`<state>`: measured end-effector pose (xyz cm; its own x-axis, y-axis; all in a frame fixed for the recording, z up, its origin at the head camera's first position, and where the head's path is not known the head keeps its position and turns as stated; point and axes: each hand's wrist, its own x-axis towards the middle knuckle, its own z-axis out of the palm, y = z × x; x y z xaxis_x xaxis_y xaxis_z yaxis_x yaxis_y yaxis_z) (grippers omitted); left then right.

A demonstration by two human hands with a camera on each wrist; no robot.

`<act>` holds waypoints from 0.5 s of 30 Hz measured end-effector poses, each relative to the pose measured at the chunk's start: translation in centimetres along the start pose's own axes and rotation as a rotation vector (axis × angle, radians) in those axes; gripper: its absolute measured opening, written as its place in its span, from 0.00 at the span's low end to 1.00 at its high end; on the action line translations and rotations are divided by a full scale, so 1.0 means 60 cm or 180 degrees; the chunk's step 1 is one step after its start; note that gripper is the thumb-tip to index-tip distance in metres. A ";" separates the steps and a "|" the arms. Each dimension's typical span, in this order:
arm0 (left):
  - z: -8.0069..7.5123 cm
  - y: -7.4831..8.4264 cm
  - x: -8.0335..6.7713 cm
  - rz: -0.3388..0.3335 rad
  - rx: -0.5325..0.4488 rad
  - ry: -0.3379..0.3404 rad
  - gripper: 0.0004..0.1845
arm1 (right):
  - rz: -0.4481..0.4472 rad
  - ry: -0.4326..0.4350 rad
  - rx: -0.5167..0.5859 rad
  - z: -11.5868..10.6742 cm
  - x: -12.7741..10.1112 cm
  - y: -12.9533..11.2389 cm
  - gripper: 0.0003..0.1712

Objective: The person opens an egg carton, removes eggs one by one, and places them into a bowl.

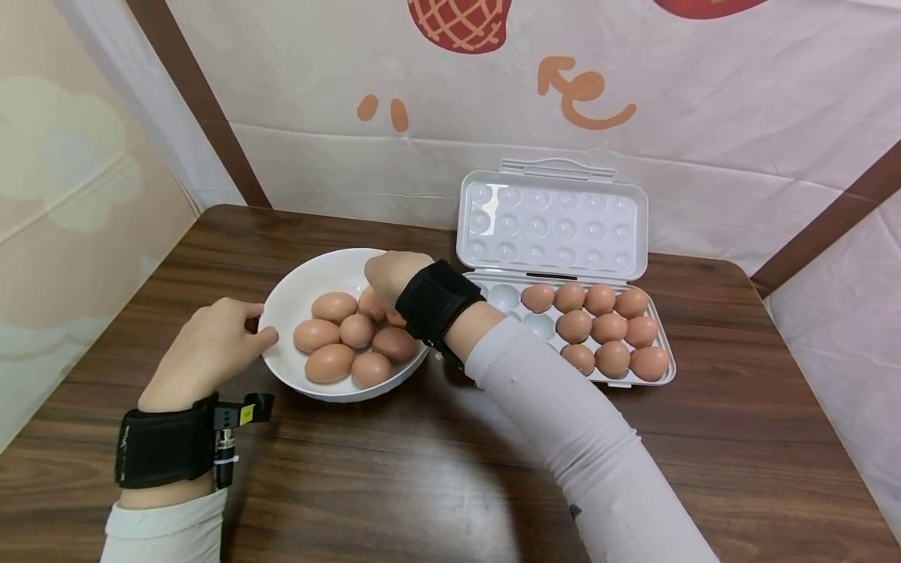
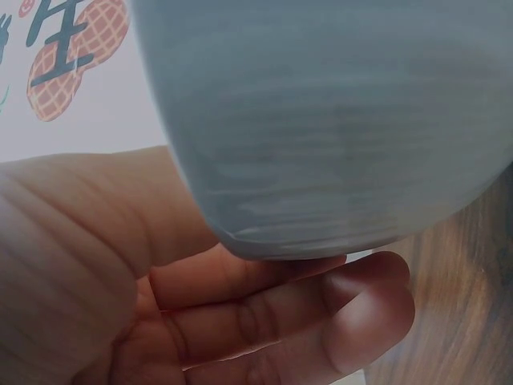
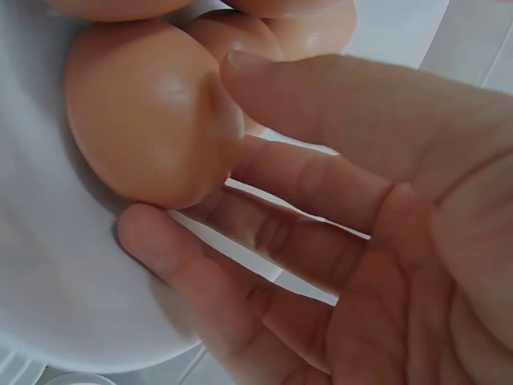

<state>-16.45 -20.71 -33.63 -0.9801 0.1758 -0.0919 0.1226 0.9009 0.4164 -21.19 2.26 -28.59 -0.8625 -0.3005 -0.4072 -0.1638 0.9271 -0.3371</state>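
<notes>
right hand [image 3: 337, 241] fingers curled round smooth tan egg [image 3: 148, 112] in white bowl [image 1: 296, 293], left hand [image 1: 204, 352] relaxed at rim

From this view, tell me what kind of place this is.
Probably a staged tabletop set, not a real kitchen: a wooden table hemmed by cartoon-printed cloth backdrops, with only a bowl of eggs and an egg tray.

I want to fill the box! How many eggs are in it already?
10 eggs in the egg box: four in the back row, three middle, three front. The sleeve may hide more.
</notes>
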 end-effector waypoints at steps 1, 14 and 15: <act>0.000 0.000 0.000 0.0005 -0.0001 0.0007 0.22 | -0.0146 0.0034 -0.0350 -0.001 0.000 0.000 0.08; 0.001 0.000 -0.001 0.0063 0.0026 0.0064 0.21 | -0.0384 0.0202 -0.0914 -0.034 0.004 0.004 0.12; 0.001 0.000 -0.001 0.0062 0.0028 0.0062 0.21 | -0.0387 0.0232 -0.0893 -0.038 0.005 0.008 0.12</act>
<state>-16.39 -20.70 -33.71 -0.9804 0.1857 -0.0662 0.1429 0.9008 0.4101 -22.58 3.14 -26.94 -0.8589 -0.4056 -0.3128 -0.3850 0.9140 -0.1280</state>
